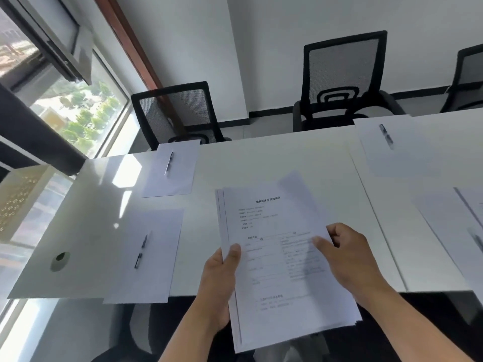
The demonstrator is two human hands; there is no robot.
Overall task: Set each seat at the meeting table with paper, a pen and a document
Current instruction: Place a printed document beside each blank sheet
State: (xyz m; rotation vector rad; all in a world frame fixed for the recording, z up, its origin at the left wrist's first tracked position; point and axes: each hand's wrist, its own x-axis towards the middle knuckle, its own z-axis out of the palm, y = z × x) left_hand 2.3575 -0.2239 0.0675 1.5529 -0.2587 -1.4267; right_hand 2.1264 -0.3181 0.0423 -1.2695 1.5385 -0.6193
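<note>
Three black chairs (342,79) beside white table (274,158).

White table (274,158) with blank sheets (146,254), a pen (141,250) on each.

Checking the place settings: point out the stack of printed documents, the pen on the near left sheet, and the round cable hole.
stack of printed documents (274,257): head view, top page.
pen (141,250): head view, barrel.
cable hole (60,257): head view, opening.
</note>
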